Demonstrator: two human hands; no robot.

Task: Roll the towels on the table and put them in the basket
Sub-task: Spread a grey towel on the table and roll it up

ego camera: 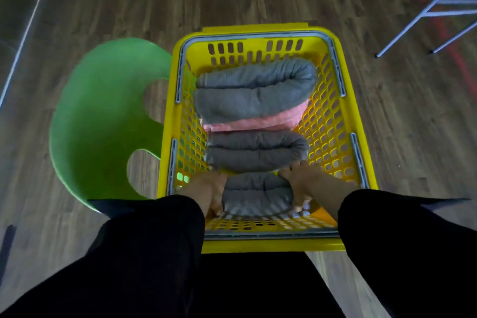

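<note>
Here we are holding the rolled gray towel (pixel 255 196) inside the yellow basket (pixel 255 29), at the lower middle of the frame. Its long axis is running left to right, parallel to the gray roll (pixel 258 150) lying just above it in the picture. Our left hand (pixel 206 188) is gripping its left end and our right hand (pixel 296 181) its right end, fingers (pixel 214 208) curling round the cloth. We are judging that it needs a straight drop into this near gap.
</note>
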